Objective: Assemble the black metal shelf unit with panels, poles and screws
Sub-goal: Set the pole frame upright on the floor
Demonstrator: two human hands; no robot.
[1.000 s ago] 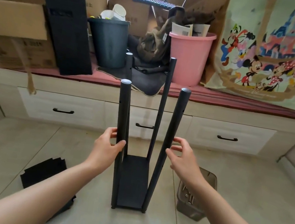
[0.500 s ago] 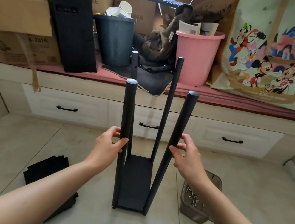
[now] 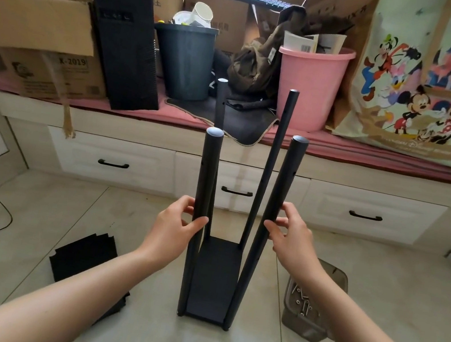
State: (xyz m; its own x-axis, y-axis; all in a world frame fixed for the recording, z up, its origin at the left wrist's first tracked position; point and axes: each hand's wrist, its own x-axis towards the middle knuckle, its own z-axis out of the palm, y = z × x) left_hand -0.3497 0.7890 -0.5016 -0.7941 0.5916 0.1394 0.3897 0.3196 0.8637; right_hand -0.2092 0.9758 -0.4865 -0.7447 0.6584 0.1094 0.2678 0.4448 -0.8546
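Standing on the floor tiles (image 3: 378, 288) was one black shelf panel (image 3: 214, 277) with four black poles rising from its corners. The left hand (image 3: 175, 228) curled round the near left pole (image 3: 200, 211), and the right hand (image 3: 293, 240) pinched the near right pole (image 3: 274, 209). Two far poles (image 3: 272, 164) stood behind them. One stack of spare panels (image 3: 88, 258) lay on the left, and one tub of screws (image 3: 305, 308) sat on the right

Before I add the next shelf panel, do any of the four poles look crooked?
Yes. The near right pole, gripped by the right hand, tilts outward at its top, and the far right pole leans too. The near left pole stands straight.
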